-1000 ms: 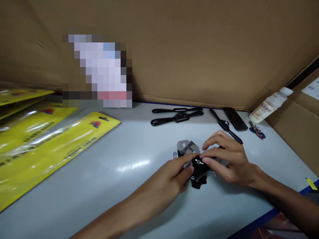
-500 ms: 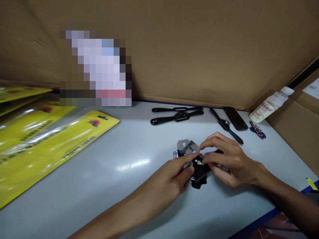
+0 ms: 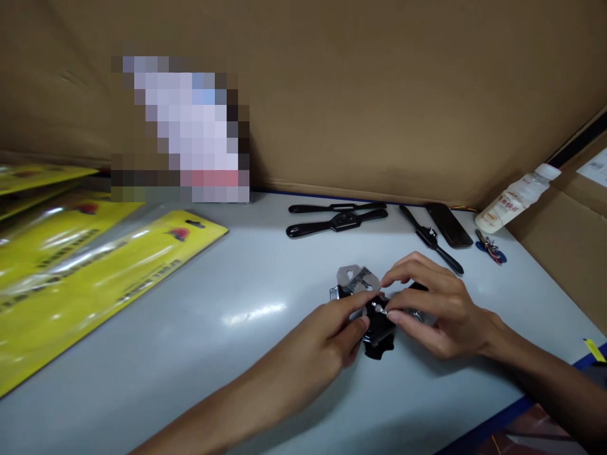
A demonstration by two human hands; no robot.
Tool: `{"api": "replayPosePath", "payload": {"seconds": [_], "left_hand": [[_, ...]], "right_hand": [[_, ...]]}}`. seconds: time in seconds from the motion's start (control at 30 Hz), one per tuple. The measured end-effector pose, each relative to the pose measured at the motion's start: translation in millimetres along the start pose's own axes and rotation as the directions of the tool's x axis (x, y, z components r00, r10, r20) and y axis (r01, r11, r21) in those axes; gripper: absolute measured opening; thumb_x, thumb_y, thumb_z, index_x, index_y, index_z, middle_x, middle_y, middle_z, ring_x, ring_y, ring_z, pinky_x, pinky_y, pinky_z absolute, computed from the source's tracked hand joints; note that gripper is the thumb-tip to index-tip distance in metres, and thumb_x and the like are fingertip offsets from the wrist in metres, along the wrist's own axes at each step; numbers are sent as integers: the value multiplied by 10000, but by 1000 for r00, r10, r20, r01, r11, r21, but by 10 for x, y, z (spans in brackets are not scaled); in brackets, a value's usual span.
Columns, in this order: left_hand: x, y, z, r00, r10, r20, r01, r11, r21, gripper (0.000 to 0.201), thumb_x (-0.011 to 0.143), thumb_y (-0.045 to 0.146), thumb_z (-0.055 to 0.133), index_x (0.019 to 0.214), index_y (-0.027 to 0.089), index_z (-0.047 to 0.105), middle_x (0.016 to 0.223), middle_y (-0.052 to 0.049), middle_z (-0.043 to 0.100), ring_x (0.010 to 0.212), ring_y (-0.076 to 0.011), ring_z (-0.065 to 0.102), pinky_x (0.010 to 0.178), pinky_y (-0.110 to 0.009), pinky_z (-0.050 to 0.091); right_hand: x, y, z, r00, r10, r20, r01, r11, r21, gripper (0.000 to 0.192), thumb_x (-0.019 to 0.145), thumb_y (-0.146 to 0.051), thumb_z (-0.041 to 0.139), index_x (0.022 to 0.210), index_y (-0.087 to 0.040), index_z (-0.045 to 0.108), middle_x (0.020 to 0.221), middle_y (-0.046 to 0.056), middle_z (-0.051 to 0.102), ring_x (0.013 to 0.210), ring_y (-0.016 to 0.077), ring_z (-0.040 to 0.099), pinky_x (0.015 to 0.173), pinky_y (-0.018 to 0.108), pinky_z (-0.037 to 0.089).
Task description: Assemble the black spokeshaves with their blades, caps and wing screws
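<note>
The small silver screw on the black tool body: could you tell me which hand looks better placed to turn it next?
Probably the right hand: its fingertips pinch the silver screw atop the black tool body. The left hand grips that body's near-left side, seemingly steadying it on the table.

Both hands met over a small black tool body (image 3: 379,328) lying on the pale worktop (image 3: 227,354). The left hand (image 3: 327,341) steadied it from the near side, thumb and forefinger touching its top. The right hand (image 3: 439,313) pinched a small silvery screw (image 3: 378,308) at the middle of the body. A flat metal blade (image 3: 355,279) lay just behind it, touching. Farther back lay two black spokeshaves (image 3: 337,222), a third black handle (image 3: 430,239), a dark phone (image 3: 448,225) and keys (image 3: 490,249). A white bottle (image 3: 515,199) leaned against the cardboard wall (image 3: 379,95). Yellow packaging cards (image 3: 95,272) lay to the left.
</note>
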State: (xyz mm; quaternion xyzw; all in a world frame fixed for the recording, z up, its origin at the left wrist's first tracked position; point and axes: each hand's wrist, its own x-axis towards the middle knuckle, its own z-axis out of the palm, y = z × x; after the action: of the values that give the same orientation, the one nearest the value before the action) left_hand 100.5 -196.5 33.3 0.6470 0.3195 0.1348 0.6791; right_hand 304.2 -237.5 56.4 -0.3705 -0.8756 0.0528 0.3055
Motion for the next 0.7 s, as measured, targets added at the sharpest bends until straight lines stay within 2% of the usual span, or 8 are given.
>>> {"api": "replayPosePath", "payload": {"seconds": [0.07,0.17,0.27,0.33,0.43,0.5,0.57,0.7], "left_hand": [[9,-14,-3,1000,6,8,-6,1000,4,414,911,396,471,1237,197,632,547,81,383,483,-103,337,458,-211,276],[15,-19,-11,1000,13,18,-14,1000,13,419,911,387,466,1245,192,627,543,84,375,483,-104,332,458,-210,283],[7,1,-14,1000,9,12,-9,1000,23,402,911,368,460,1229,194,633,541,85,369,485,-106,335,461,-212,293],[5,11,-13,1000,9,14,-10,999,34,381,909,351,456,1204,198,643,546,81,374,496,-109,347,471,-214,308],[20,-9,-5,998,58,14,-59,996,62,352,894,324,447,1134,203,673,594,58,429,546,-117,389,510,-221,346],[36,-38,5,995,102,4,-102,991,91,348,886,307,433,1100,204,687,658,33,489,596,-123,423,546,-227,372],[46,-62,21,993,117,-23,-113,985,132,375,890,299,414,1137,199,678,682,23,510,609,-128,434,561,-233,379],[32,-71,76,995,83,-62,-64,965,256,459,919,317,371,1280,155,605,604,36,438,567,-147,407,546,-251,349]], "right_hand": [[14,-30,4,1000,-3,-7,4,999,45,141,899,-136,574,809,-146,683,966,134,669,860,210,612,722,386,543],[21,-41,9,1000,6,-14,-4,993,115,127,914,-151,576,908,-157,703,1008,124,668,895,203,616,769,399,552],[3,-2,11,1000,24,0,-24,997,77,163,926,-173,591,1051,-161,695,1039,120,660,933,203,605,791,400,549],[-15,31,20,999,28,35,-28,1000,12,161,928,-184,604,1066,-162,684,1047,118,658,951,207,595,802,396,544],[-38,53,62,997,36,66,-31,997,-67,82,934,-176,595,916,-143,668,1027,128,662,940,211,589,805,384,531],[-46,39,112,998,52,33,-49,995,-82,136,938,-172,581,815,-142,632,995,131,663,911,208,589,778,370,525],[-51,-1,177,997,78,-18,-79,993,-88,183,934,-157,567,754,-149,601,957,126,662,867,201,586,738,357,517],[-55,-112,310,985,137,-107,-151,979,-135,249,899,-101,536,661,-158,583,895,112,659,789,186,565,685,342,493]]}}
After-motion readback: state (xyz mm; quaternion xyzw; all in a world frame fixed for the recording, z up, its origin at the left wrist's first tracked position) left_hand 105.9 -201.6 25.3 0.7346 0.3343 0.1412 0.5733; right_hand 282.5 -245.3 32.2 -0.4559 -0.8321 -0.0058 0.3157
